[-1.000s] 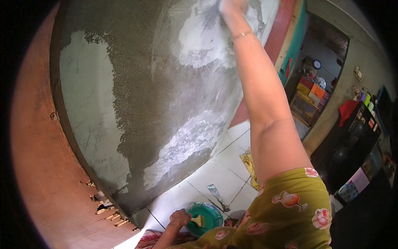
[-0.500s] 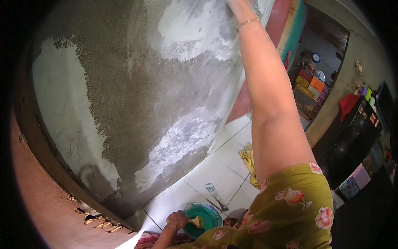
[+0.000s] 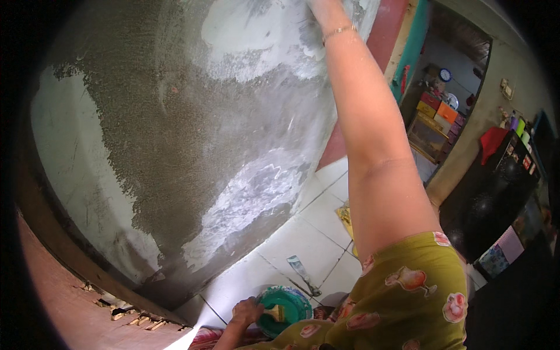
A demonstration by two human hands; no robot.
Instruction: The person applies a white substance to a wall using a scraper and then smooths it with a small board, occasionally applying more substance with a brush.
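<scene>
Head view: grey rough-plastered wall (image 3: pixel 175 146) fills most of frame, with white smoothed patches up top and near its base. White tiled floor (image 3: pixel 303 233) below. Right arm stretches up along the wall; right hand (image 3: pixel 318 6) is cut off at the top edge, grip state can't tell. Left hand (image 3: pixel 248 310) is low, fingers closed on the rim of a green bowl (image 3: pixel 286 303) holding a yellowish scraper (image 3: pixel 274 314). Trowel (image 3: pixel 303 274) lies on the tiles just beside the bowl.

Bowl (image 3: pixel 284 303) on floor (image 3: pixel 326 221) below wall (image 3: pixel 175 146)
</scene>
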